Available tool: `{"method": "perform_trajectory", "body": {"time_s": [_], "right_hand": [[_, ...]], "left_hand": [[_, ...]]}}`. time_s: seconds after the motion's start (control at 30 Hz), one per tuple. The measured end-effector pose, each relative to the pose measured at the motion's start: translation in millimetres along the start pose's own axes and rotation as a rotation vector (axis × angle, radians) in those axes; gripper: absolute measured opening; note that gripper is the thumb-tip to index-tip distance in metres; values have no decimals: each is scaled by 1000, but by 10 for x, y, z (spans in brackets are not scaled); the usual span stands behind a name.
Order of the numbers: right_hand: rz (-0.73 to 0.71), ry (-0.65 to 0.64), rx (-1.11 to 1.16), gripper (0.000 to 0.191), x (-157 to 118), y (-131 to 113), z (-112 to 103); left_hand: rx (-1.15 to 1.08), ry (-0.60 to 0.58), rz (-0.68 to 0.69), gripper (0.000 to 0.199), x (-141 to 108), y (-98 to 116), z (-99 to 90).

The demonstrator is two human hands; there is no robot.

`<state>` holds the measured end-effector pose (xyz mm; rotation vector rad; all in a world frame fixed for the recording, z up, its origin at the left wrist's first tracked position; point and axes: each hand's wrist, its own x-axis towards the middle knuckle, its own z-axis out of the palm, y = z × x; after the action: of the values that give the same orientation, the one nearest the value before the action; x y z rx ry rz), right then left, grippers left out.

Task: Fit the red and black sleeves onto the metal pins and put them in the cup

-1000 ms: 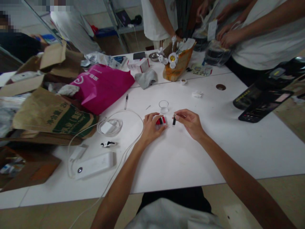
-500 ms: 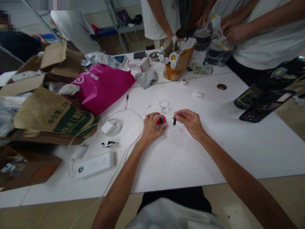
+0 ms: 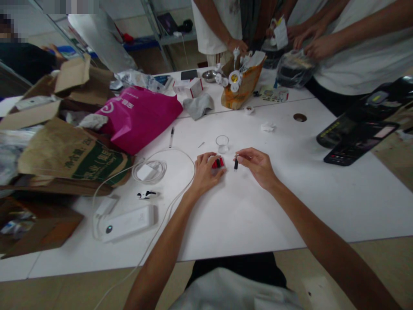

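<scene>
My left hand (image 3: pixel 207 172) rests on the white table (image 3: pixel 245 219), its fingers closed around a small red and black object (image 3: pixel 220 162). Just to the right, my right hand (image 3: pixel 256 165) pinches a small black stick-like piece (image 3: pixel 236 162) upright between thumb and fingertips, its lower end close to the tabletop. The two held things are a short gap apart. Behind them stands a small clear glass cup (image 3: pixel 222 144). A thin small piece (image 3: pixel 201 144) lies left of the cup.
A white cable coil (image 3: pixel 161 172), a power bank (image 3: pixel 129 223) and a pen (image 3: pixel 172 137) lie at the left, near a pink bag (image 3: pixel 142 116) and cardboard boxes. A phone (image 3: pixel 359 144) leans at the right. Several people's hands handle bags across the table.
My hands have hardly moved; the red and black object looks slightly turned in my left fingers. Across the table, other people's hands and the plastic bags have shifted.
</scene>
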<state>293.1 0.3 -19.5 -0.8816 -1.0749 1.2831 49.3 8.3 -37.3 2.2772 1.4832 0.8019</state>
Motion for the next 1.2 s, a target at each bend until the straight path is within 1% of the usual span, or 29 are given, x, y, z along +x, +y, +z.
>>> {"method": "perform_trajectory", "body": {"time_s": [0.33,0.57,0.87,1.0,1.2], "right_hand": [[-4,-10,-4,30,-4,-1,-4],[8,-12,-9,32,-6,3,-4],[14,-31,-3,30,-6,13,-14],[21,-20,-2,33,-7,6,-4],[21,-25,-12,31,-9,-16,3]], "left_hand": [[-4,-7,4,53,-1,-2,-8],[8,-20,-1,54,5,-27,0],[-4,-3,15,53,-2,-49,13],[-4,-17,9,53,-2,-47,10],[-5,-25,7,54,-5,-30,-4]]}}
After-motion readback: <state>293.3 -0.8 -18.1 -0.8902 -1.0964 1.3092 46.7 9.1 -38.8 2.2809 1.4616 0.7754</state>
